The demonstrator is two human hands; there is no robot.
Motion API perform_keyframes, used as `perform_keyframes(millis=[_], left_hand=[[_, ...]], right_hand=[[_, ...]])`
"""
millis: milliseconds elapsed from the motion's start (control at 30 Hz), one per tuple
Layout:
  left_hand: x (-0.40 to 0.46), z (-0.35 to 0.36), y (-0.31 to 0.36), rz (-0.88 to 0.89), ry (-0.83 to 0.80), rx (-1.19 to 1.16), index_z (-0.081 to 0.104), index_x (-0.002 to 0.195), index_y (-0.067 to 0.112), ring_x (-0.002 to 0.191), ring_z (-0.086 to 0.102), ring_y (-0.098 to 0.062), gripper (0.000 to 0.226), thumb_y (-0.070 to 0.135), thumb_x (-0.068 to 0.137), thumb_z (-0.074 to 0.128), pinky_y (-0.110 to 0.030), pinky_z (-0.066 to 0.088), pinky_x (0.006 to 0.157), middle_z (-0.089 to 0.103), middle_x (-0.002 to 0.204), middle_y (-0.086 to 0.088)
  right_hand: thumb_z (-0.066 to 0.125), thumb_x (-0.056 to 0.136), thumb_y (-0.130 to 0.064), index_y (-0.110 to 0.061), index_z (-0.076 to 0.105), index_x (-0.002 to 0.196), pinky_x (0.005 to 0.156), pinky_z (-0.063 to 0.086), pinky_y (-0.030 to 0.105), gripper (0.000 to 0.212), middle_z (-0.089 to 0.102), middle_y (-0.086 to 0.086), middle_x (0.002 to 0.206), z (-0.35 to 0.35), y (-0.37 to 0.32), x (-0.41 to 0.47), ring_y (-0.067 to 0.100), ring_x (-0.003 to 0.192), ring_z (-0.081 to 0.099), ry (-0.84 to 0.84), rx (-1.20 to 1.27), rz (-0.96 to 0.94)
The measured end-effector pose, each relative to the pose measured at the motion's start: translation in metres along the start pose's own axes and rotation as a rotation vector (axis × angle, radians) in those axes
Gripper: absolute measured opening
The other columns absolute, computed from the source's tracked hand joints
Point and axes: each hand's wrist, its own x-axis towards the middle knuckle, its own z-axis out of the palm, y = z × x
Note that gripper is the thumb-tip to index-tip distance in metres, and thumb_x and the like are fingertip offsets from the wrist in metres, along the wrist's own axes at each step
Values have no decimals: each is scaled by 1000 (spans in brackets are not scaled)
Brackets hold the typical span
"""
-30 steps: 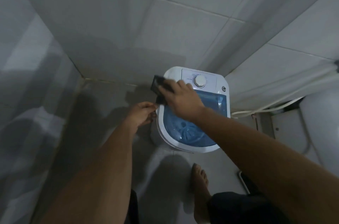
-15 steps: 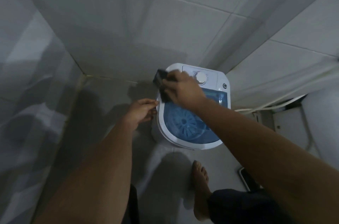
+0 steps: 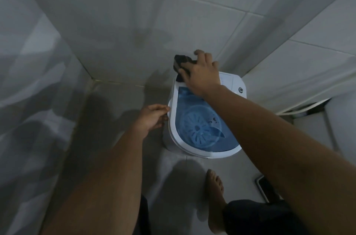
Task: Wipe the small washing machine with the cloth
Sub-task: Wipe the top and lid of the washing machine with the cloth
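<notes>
The small washing machine (image 3: 174, 119) is white with a see-through blue lid and stands on the tiled floor against the far wall. My right hand (image 3: 202, 76) presses a dark cloth (image 3: 182, 61) onto its back left corner, covering the dial on the control panel. The cloth sticks out past the machine's edge toward the wall. My left hand (image 3: 152, 117) rests with its fingertips on the machine's left rim, fingers loosely curled and holding nothing.
Tiled walls close in at the back and left. A white hose (image 3: 300, 109) runs along the wall to the right of the machine. A bare foot (image 3: 215, 194) stands just in front of it, and a dark phone (image 3: 264, 186) lies on the floor to the right.
My right hand has slid the cloth back along the machine's left side to its rear corner. My left hand has stayed on the left rim.
</notes>
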Motion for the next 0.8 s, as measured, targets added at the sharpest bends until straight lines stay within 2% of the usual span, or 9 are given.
perform_keyframes(millis=[100,233,367,433,500,567,667,800], left_hand=[[0,0,-1,7,-2,2,72,112,14,90,70,-19,29,28,86,73,-45,54,99,75,111,-14],[-1,2,0,16,8,-5,71,113,13,84,69,-18,29,26,88,72,-45,52,101,73,98,-6],[-4,3,1,17,-3,-3,71,106,15,79,67,-16,17,23,90,68,-45,49,103,70,96,-6],[-4,3,1,23,1,-1,71,99,18,77,67,-15,10,23,90,69,-45,49,103,71,95,-7],[-1,3,0,27,13,6,72,103,16,81,69,-17,17,25,88,71,-46,50,102,73,97,-8],[0,2,-1,29,16,15,72,110,13,86,69,-18,26,27,88,72,-46,51,102,75,103,-13],[2,1,-1,23,10,28,72,111,13,86,69,-18,29,28,87,72,-47,52,102,75,103,-13],[5,0,-1,11,8,28,70,116,11,86,68,-17,31,25,89,70,-43,51,100,73,102,-9]], right_hand=[[46,103,-35,-30,54,140,97,40,53,38,51,14,136,3,-7,3,38,121,46,-111,-14,23],[57,94,-20,-24,42,149,86,50,50,57,55,11,132,3,-18,-17,37,114,51,-109,72,-24],[61,90,-19,-25,53,144,88,53,49,54,58,14,123,-9,-26,-35,39,111,56,-311,177,-212],[63,88,-19,-26,58,139,89,54,47,52,61,15,119,-19,-23,-17,38,109,60,-256,248,-146],[66,88,-18,-22,55,140,89,55,48,53,62,15,122,-27,-12,11,38,110,60,-129,236,3],[70,88,-18,-18,54,138,87,55,45,52,61,13,125,-27,-3,30,37,113,59,-112,157,86],[71,88,-18,-17,62,130,85,53,43,43,58,11,123,-11,-10,23,34,113,57,-202,90,35],[66,92,-21,-23,62,131,73,44,37,40,53,9,124,9,-27,-6,34,113,53,-204,78,-62]])
